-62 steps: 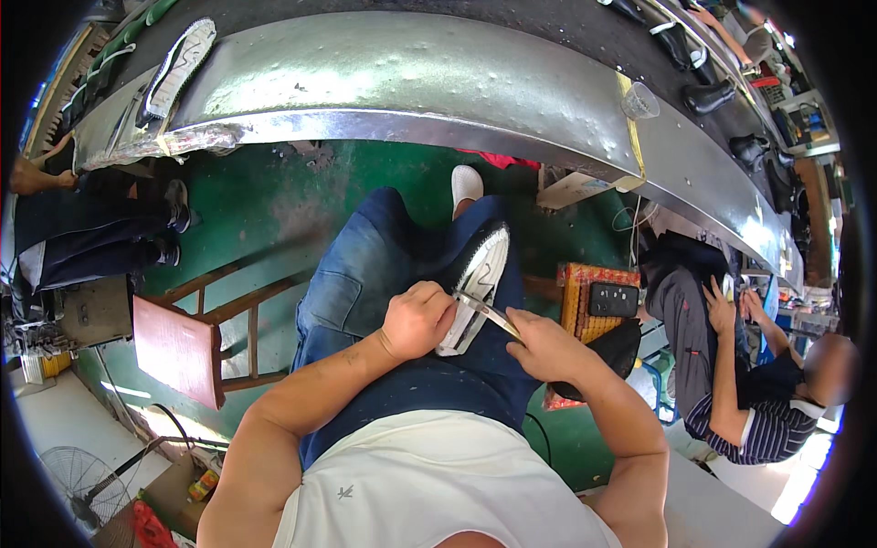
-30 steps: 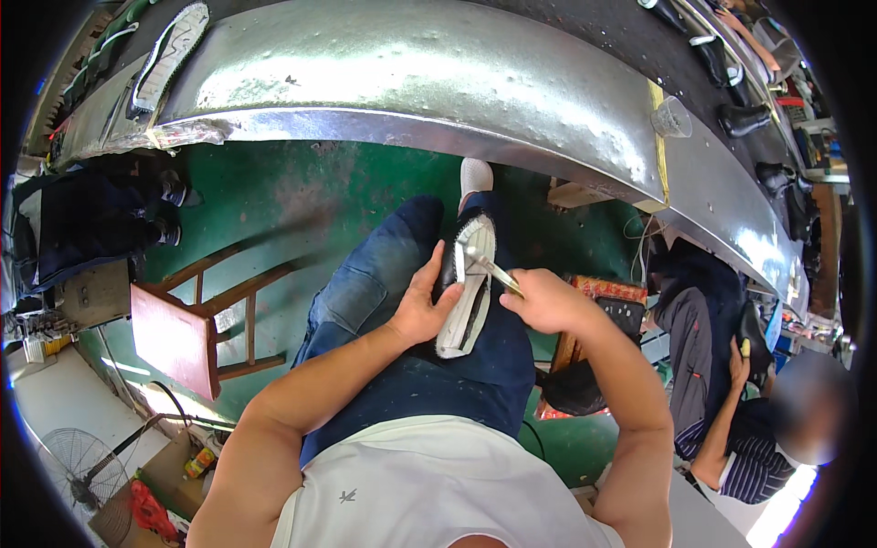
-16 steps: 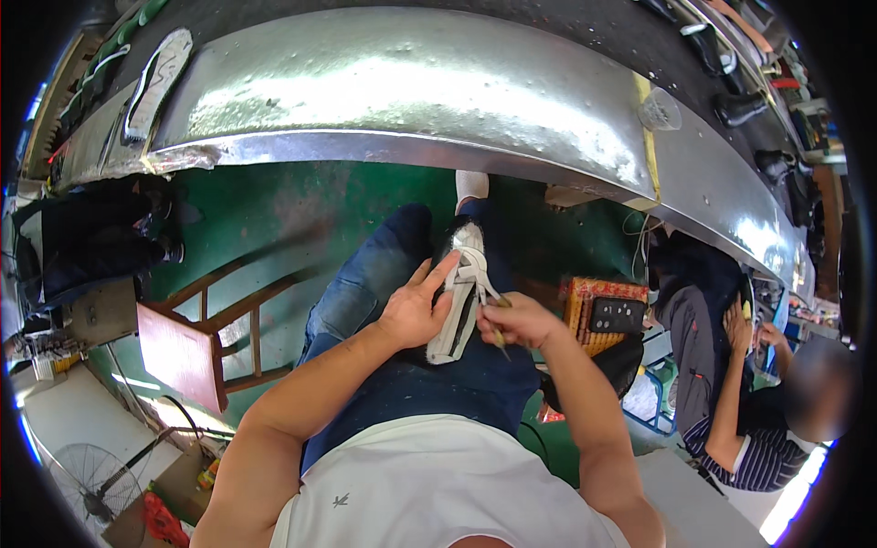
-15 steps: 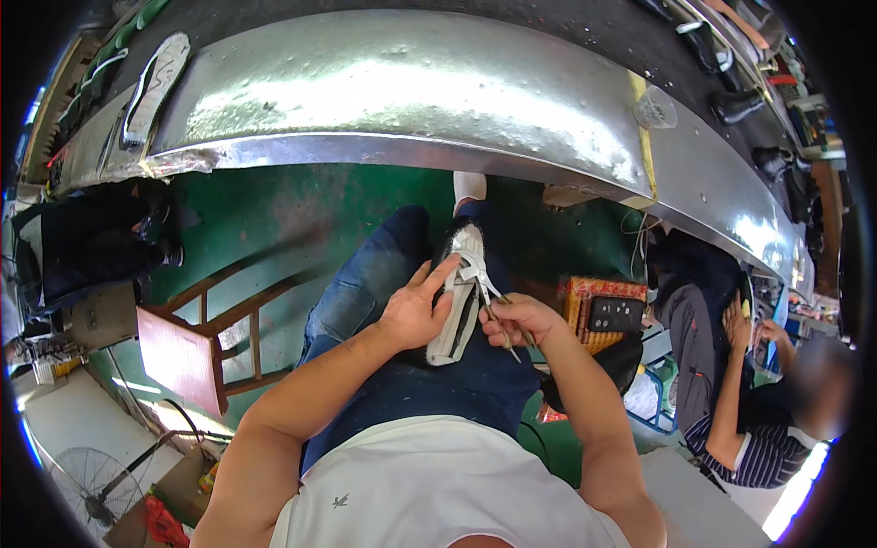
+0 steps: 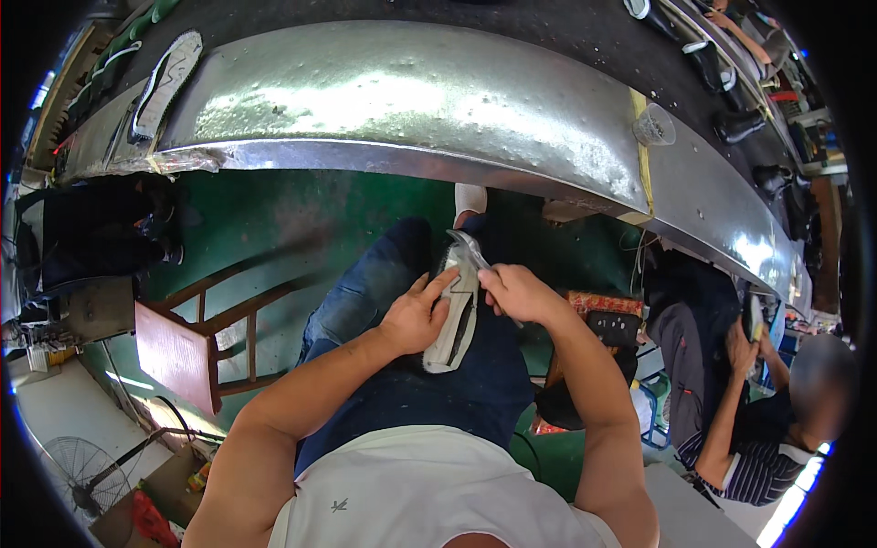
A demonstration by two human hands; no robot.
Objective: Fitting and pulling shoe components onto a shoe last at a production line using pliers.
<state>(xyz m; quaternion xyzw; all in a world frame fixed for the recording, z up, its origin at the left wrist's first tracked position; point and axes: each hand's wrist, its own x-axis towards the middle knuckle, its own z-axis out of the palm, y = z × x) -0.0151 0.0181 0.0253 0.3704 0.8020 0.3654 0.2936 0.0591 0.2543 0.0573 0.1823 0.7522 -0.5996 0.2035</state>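
Note:
An upturned shoe [image 5: 443, 333] with a pale underside and a dark opening lies lengthwise on my thighs, toe end away from me. My left hand [image 5: 414, 317] grips its left side, the index finger stretched over the pale underside and the thumb lower down. A pair of metal lasting pincers [image 5: 466, 247] is closed in my right hand [image 5: 521, 294]; its curved shiny head lies over the toe end. Most of the handles is hidden by my right fingers. Whether the jaws pinch any material cannot be made out.
A metal-edged workbench [image 5: 402, 100] curves across ahead, with a pale shoe sole [image 5: 167, 84] and a clear cup [image 5: 654, 125] on it. At left stands a wooden chair [image 5: 178, 352]; a fan [image 5: 82, 475] is behind it. A co-worker [image 5: 767, 429] sits at right.
The pincers have turned in my right hand and their head has shifted toward the toe. The handles, spread before, are now enclosed by my fist. My left hand has hardly moved.

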